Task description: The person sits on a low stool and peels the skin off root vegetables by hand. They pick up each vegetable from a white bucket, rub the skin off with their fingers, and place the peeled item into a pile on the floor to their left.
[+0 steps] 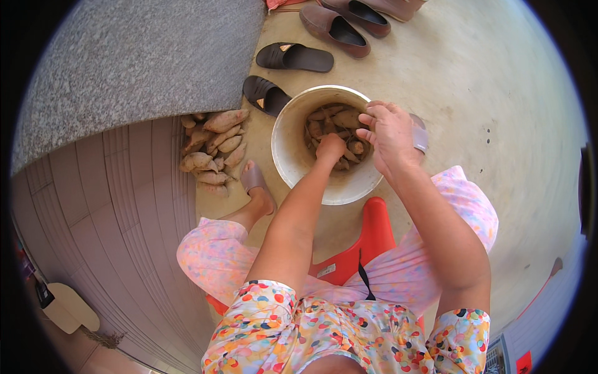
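A white plastic bucket (295,174) stands before me, with several soil-coated sweet potatoes (346,119) in its bottom. My left hand (331,148) reaches down inside and touches the sweet potatoes. Its fingertips are hidden, so whether one is gripped cannot be told. Over the bucket's right rim is my right hand (392,133), its fingers loosely bent and apart, pointing in over the opening. Nothing is visible in that hand. To the left of the bucket, a pile of sweet potatoes (219,140) lies on the floor against the tiled wall.
A red plastic stool (376,224) is under me, between my knees. Black slippers (303,58) and brown shoes (334,30) lie beyond the bucket. A grey granite slab (140,61) fills the upper left, above the tiled wall (126,196). My sandalled feet flank the bucket.
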`<state>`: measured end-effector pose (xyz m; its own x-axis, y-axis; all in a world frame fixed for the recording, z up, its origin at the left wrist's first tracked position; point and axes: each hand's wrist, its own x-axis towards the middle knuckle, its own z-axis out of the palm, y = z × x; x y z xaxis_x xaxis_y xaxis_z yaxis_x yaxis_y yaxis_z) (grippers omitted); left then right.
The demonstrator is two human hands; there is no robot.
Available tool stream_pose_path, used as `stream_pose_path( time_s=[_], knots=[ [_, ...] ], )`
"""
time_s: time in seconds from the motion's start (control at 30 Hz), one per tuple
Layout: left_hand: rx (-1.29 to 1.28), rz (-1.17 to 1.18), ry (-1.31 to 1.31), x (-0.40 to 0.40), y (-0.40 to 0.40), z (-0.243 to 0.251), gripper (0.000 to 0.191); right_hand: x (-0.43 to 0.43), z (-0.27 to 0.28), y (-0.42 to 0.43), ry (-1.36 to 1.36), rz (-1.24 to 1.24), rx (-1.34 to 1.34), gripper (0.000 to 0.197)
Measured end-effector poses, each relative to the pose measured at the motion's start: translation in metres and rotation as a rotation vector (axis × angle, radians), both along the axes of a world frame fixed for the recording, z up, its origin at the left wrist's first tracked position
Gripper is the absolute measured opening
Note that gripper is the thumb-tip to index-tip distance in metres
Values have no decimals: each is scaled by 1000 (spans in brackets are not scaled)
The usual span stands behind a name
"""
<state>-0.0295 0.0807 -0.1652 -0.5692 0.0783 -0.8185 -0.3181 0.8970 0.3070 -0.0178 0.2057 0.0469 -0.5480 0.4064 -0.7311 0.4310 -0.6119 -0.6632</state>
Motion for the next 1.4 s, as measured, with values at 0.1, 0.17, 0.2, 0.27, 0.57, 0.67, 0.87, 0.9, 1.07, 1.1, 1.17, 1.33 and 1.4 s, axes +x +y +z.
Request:
stream_pose_path(
  time_s=[0.1,0.17,0.2,0.27,0.57,0.67,0.87,0.9,1.07,1.1,1.17,1.33,1.4],
  knots=[
    [150,132,-72,0,-12,-9,27,1,-5,-1,20,-3,-15,20],
    [359,205,-243,-1,-32,4,27,3,-11,2,30,8,-41,20],
    [381,157,-311,-5,-38,25,27,3,-13,4,36,15,-55,20],
    [417,96,-354,-5,-54,56,29,2,-10,0,29,14,-17,19],
    [714,21,111,16,-80,138,30,16,-56,-16,-115,283,185,19],
    [786,186,59,22,-89,163,27,33,-73,-28,-255,302,116,24],
    [1020,463,-122,35,-88,197,25,56,-63,-54,-242,286,-605,40],
    [1051,504,-151,37,-85,202,25,56,-65,-56,-110,279,-703,41],
    [1114,717,-232,48,-82,196,30,45,-71,-52,-41,250,-462,46],
    [1075,750,-247,48,-81,194,31,47,-77,-51,-47,232,-405,45],
    [903,746,-288,46,-81,187,33,50,-90,-51,-60,198,-290,46],
    [434,376,-211,31,-71,183,37,55,-77,-51,41,291,-132,38],
    [500,353,-49,32,-71,176,37,54,-71,-54,106,288,-210,35]
  ],
)
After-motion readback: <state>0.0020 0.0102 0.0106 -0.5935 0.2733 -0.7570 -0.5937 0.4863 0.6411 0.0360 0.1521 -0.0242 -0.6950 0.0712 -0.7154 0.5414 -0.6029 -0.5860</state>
